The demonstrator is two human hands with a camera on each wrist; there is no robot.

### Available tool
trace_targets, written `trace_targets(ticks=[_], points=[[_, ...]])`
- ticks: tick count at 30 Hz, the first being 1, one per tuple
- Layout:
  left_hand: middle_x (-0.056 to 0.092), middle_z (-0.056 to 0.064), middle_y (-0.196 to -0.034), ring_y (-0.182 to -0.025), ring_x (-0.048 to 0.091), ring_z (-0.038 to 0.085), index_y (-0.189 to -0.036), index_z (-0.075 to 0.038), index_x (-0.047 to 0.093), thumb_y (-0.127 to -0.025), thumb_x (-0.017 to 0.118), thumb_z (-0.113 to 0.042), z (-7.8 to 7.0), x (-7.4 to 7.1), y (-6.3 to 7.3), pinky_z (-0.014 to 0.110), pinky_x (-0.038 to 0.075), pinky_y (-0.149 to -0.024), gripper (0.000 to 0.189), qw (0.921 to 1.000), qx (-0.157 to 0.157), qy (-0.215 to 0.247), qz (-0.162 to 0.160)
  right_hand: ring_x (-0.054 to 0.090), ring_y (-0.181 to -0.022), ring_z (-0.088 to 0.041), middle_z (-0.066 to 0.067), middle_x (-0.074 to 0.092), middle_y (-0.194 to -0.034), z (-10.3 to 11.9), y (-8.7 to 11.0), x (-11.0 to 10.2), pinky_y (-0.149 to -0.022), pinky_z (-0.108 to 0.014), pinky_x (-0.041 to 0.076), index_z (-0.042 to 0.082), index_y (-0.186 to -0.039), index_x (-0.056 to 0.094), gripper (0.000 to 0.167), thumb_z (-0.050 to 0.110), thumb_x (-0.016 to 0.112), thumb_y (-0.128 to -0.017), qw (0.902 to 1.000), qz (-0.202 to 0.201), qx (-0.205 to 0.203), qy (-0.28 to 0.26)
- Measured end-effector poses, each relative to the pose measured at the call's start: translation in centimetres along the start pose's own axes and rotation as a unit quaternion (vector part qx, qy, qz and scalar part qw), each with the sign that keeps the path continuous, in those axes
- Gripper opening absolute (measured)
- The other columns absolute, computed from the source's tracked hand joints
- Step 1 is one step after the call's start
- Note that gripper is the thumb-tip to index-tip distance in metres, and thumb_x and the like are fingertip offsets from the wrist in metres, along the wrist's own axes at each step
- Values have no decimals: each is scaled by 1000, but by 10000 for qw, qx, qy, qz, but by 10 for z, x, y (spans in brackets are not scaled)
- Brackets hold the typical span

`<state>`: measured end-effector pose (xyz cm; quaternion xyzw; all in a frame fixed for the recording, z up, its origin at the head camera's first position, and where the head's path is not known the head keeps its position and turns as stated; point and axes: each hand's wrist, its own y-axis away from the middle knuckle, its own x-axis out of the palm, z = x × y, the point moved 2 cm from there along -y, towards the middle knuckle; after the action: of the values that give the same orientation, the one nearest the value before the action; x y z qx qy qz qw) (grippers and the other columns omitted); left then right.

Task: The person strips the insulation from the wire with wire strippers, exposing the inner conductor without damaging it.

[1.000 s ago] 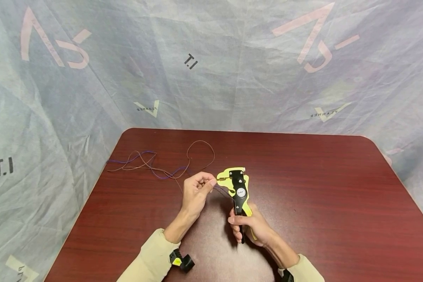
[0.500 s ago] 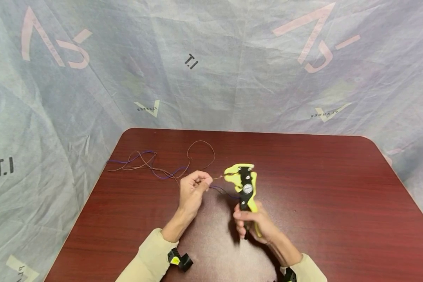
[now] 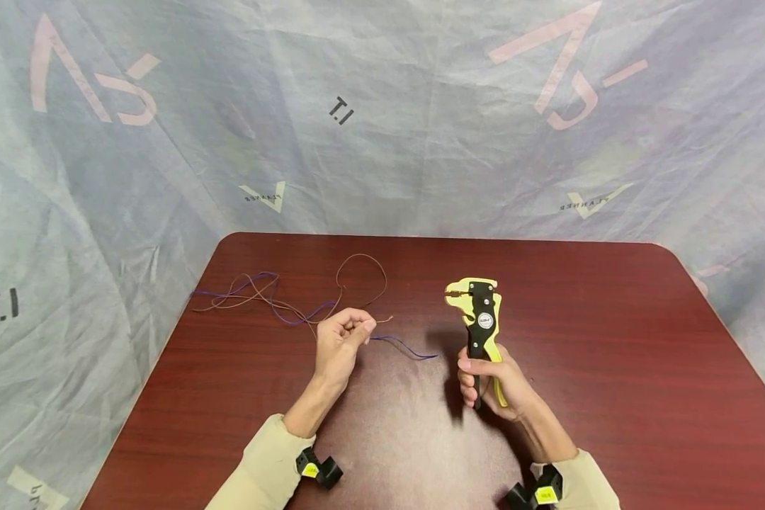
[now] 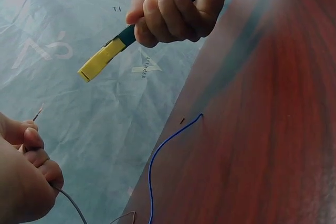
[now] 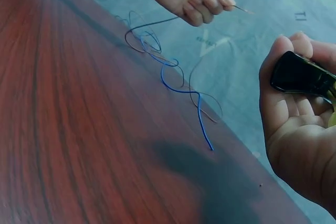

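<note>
My left hand (image 3: 341,347) pinches a thin brown wire (image 3: 384,321) between thumb and index finger. The wire's short free end points right, and in the right wrist view its tip (image 5: 250,12) looks like bare copper. Over to the right, my right hand (image 3: 494,375) grips the handles of a yellow-and-black wire stripper (image 3: 484,315), held upright with its head to the left. The tool stands apart from the wire. A blue wire (image 3: 408,348) lies on the table between the hands, its end free.
Loops of brown and blue wire (image 3: 274,301) spread over the left part of the dark red table (image 3: 586,340). A tiny brown piece (image 4: 182,120) lies near the blue wire's end in the left wrist view. A grey printed sheet (image 3: 382,170) hangs behind the table.
The wire stripper has come off the brown wire's end and moved right and farther back with my right hand. My left hand has shifted slightly left, still pinching the wire.
</note>
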<state>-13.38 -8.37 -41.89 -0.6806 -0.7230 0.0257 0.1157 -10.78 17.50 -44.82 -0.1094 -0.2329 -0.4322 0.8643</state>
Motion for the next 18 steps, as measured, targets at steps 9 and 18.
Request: trace_targets(ticks=[9, 18], points=[[53, -8, -60, -56, 47, 1, -84, 16, 62, -88, 62, 9, 3, -4, 5, 14, 36, -53, 8, 9994, -99, -302, 163, 60, -60, -9, 6, 60, -71, 2, 7, -12, -58, -26, 52, 13, -96, 58, 28, -4, 36, -99, 9998, 176, 9, 80], [54, -6, -62, -56, 46, 5, -85, 12, 66, -87, 65, 6, 9, -6, 15, 15, 34, -52, 6, 9963, -363, -663, 410, 62, -65, -12, 2, 60, -75, -1, 17, -26, -65, -32, 56, 9, -97, 58, 28, -6, 35, -99, 9991, 333, 30, 266]])
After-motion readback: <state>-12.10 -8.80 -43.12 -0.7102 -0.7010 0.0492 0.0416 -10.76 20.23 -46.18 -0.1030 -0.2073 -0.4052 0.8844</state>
